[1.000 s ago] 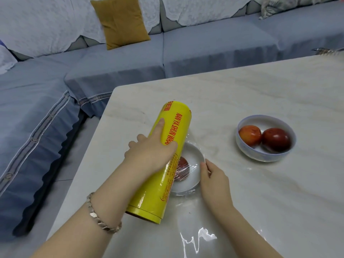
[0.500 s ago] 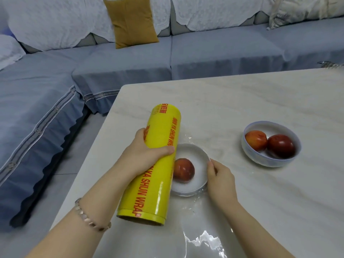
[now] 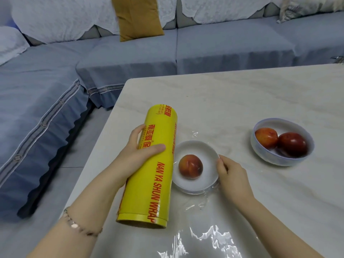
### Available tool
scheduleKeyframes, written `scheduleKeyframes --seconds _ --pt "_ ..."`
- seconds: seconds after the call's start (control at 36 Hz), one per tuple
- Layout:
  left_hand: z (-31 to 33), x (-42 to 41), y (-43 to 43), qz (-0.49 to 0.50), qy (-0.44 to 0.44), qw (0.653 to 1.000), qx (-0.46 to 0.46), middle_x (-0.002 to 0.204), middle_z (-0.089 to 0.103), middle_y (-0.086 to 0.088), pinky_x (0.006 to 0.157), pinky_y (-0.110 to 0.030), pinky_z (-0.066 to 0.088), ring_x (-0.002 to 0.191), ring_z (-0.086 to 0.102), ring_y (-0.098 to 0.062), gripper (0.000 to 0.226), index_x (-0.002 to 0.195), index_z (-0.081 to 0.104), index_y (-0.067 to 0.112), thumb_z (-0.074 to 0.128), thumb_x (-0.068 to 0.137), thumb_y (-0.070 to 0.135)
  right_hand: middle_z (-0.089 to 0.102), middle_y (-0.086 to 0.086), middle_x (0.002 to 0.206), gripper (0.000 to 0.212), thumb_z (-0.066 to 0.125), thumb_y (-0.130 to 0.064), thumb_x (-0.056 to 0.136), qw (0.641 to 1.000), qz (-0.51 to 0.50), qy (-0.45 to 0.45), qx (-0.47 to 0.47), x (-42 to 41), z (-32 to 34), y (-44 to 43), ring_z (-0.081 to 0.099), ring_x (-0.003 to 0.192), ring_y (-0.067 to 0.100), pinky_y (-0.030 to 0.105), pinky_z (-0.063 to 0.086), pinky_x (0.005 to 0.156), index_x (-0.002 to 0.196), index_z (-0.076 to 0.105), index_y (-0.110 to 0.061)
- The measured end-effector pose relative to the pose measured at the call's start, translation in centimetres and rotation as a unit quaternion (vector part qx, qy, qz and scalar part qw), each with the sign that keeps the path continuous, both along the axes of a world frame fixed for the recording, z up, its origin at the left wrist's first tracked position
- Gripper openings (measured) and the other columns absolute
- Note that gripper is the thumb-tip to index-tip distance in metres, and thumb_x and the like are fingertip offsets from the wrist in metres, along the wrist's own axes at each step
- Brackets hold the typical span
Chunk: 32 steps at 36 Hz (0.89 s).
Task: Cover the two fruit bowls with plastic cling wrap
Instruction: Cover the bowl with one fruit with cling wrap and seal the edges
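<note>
The left hand (image 3: 142, 152) gripped the glossy yellow cling-wrap roll (image 3: 156, 175) just left of the shallow white ceramic bowl (image 3: 204, 151). The right hand (image 3: 233, 176) pinched thin clear film (image 3: 208, 200) at that bowl's right rim. Slack film could fold onto itself or tear crookedly. The deeper blue-rimmed fruit bowl (image 3: 279, 161), well right, looked uncovered.

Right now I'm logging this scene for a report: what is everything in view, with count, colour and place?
near bowl: one, white, table centre
far bowl: one, white-blue, table right
fruit: three, red-orange; one in near bowl, two in far bowl
cling wrap roll: one, yellow, left of near bowl
loose film: one sheet, clear, table's near edge
table: one, pale marble
sofa: one, blue-grey, behind table
cushion: one, mustard, on sofa
bracelet: one, left wrist
left hand: grips roll
right hand: holds near bowl's rim
</note>
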State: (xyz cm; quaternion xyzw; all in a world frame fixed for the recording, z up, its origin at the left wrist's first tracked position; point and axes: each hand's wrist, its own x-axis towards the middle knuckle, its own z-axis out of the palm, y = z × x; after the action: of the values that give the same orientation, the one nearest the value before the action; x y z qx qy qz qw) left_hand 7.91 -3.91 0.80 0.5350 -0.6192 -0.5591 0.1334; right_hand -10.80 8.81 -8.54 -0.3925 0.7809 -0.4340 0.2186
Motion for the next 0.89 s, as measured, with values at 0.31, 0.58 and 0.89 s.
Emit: scheduleKeyframes --seconds 0.31,0.58,0.89 --pt "-3.3 0.5 1.3 0.015 -0.090 0.987 -0.130 0.116 0.044 0.014 0.078 -0.031 0.047 0.091 0.054 -0.011 0.102 0.142 0.004 0.053 0.076 0.071 0.042 0.035 -0.001 0.050 0.034 0.043 -0.017 0.092 0.999 -0.036 0.018 0.014 -1.8 0.0 1.3 0.031 0.055 0.017 0.031 0.031 0.052 0.059 0.038 -0.009" --pt "-5.3 -2.0 4.3 -0.023 -0.269 0.952 -0.146 0.119 0.040 -0.009 0.087 -0.040 0.050 0.097 0.058 -0.030 0.100 0.137 -0.014 0.057 0.059 0.070 0.071 0.043 -0.011 0.044 0.042 0.045 -0.015 0.094 0.999 -0.047 0.010 0.022 -5.6 0.0 3.9 0.033 0.049 0.007 0.024 0.033 0.052 0.053 0.039 -0.019" --pt "-4.6 -3.7 1.7 -0.027 -0.250 0.944 -0.214 0.121 0.042 -0.014 0.080 -0.038 0.046 0.102 0.052 -0.035 0.075 0.132 0.021 0.020 0.064 0.077 0.046 0.050 0.020 0.129 0.047 0.044 0.008 0.079 0.981 0.002 0.193 0.018 -2.9 3.8 -0.3 0.042 0.124 0.032 0.015 0.022 0.097 0.124 0.052 -0.001"
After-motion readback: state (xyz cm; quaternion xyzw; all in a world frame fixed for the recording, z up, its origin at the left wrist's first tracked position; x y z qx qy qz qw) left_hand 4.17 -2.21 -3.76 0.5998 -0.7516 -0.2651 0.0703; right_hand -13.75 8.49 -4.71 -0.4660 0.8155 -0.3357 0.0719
